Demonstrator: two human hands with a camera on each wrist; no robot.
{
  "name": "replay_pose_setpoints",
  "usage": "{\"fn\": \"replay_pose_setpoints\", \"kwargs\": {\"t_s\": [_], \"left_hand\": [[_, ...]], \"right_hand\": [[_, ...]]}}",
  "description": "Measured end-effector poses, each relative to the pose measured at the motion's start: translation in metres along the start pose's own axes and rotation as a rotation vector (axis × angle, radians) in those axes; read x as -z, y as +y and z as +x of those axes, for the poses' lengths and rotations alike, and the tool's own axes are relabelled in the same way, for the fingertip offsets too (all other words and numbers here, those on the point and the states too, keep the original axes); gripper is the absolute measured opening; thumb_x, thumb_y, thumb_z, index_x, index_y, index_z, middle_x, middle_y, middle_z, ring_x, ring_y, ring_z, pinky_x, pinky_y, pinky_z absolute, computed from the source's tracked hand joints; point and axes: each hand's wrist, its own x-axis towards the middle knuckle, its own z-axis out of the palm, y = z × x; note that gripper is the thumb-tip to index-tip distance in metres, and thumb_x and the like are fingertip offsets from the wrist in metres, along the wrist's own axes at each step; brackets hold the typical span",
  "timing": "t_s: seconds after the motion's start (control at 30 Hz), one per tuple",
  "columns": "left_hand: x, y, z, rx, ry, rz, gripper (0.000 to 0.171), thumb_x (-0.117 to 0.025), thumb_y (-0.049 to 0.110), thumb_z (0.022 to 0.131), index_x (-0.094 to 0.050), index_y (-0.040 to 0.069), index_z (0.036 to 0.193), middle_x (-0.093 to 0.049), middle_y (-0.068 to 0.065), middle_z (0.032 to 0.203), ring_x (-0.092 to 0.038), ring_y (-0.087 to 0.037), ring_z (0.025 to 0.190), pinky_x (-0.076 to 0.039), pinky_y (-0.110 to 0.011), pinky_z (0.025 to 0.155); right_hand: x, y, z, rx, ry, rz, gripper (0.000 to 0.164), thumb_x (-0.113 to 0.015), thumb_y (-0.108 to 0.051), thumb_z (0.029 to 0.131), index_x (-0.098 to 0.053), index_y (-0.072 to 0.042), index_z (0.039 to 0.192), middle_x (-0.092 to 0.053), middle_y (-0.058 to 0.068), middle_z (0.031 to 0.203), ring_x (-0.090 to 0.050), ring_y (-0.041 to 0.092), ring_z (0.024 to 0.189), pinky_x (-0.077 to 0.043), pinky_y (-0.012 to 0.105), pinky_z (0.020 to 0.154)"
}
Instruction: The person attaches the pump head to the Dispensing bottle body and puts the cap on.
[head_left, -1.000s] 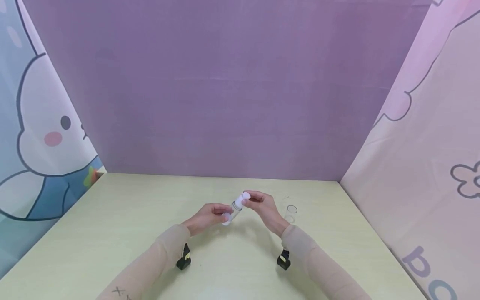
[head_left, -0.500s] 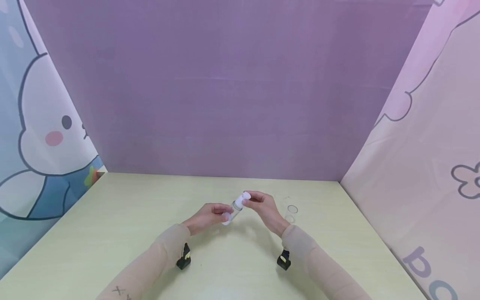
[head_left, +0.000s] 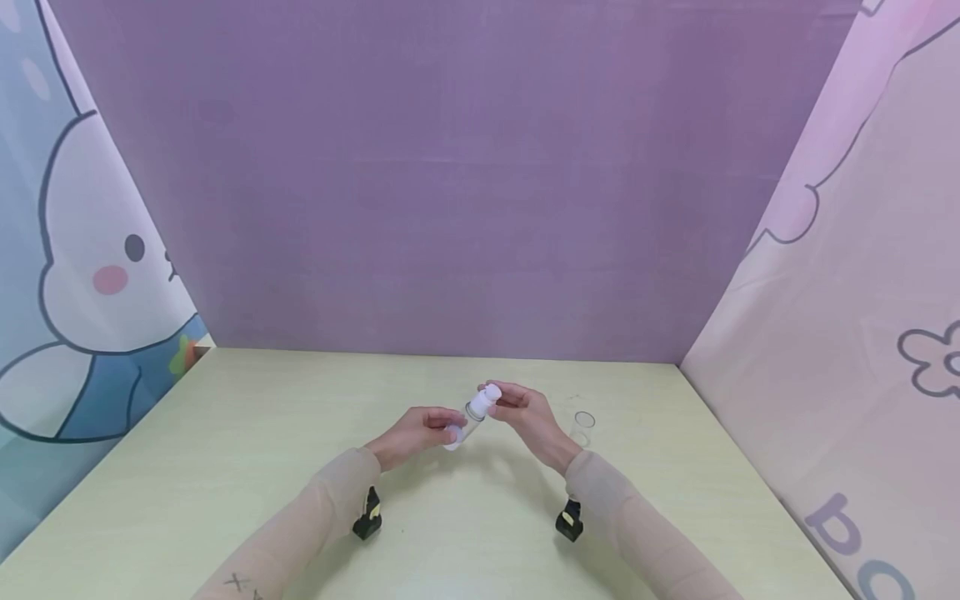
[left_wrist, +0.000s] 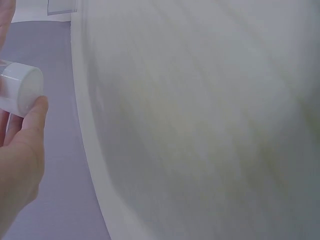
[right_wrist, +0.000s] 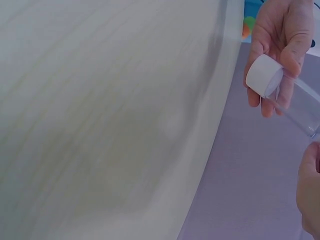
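Observation:
A small pump bottle with a clear body (right_wrist: 300, 107) is held tilted above the table, its white top (head_left: 483, 401) up and to the right. My left hand (head_left: 416, 432) grips the white base (right_wrist: 264, 75) at the lower end, thumb against its rim. At the upper end my right hand (head_left: 528, 417) holds the white top, with fingers behind it and the thumb on the near side. In the left wrist view the white base (left_wrist: 20, 87) shows between the left fingers and thumb. The right wrist view cuts off the bottle's top.
A clear, thin-walled cup-like cover (head_left: 582, 429) stands on the pale table (head_left: 300, 400) just right of my right hand. A purple panel (head_left: 450, 208) closes the back, and printed cloths hang at both sides. Black camera mounts sit below both wrists.
My right thumb and fingers have shifted slightly around the white top. The left hand and the bottle stay in nearly the same place.

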Motion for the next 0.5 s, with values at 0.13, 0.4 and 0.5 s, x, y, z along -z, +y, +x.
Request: {"fn": "replay_pose_setpoints", "kwargs": {"t_s": [0.13,0.4,0.5], "left_hand": [[-0.0006,0.0002,-0.0001,0.002,-0.001,-0.004,0.041,-0.062,0.025,0.087,-0.056,0.01,0.124,-0.054,-0.01,0.129,-0.05,-0.025,0.118,-0.043,-0.043,0.097],[-0.0016,0.001,0.0,0.002,0.004,-0.002,0.04,-0.062,0.025,0.087,-0.056,0.011,0.124,-0.054,-0.01,0.13,-0.049,-0.025,0.119,-0.043,-0.044,0.097],[-0.0015,0.0005,0.0002,0.0,0.001,-0.001,0.04,-0.062,0.025,0.087,-0.056,0.01,0.124,-0.054,-0.01,0.13,-0.05,-0.025,0.118,-0.043,-0.044,0.097]], "right_hand": [[-0.0002,-0.0008,-0.0003,-0.011,-0.008,0.012,0.045,-0.061,-0.001,0.084,-0.051,0.0,0.127,-0.052,0.017,0.13,-0.055,0.017,0.114,-0.043,0.032,0.098],[-0.0016,-0.0015,-0.0003,-0.032,0.015,0.036,0.044,-0.06,0.001,0.084,-0.05,0.002,0.127,-0.054,0.017,0.128,-0.057,0.013,0.109,-0.043,0.031,0.098],[-0.0018,-0.0015,-0.0003,-0.035,0.022,0.035,0.043,-0.061,0.0,0.084,-0.052,0.002,0.126,-0.056,0.016,0.126,-0.058,0.013,0.108,-0.043,0.032,0.098]]}}
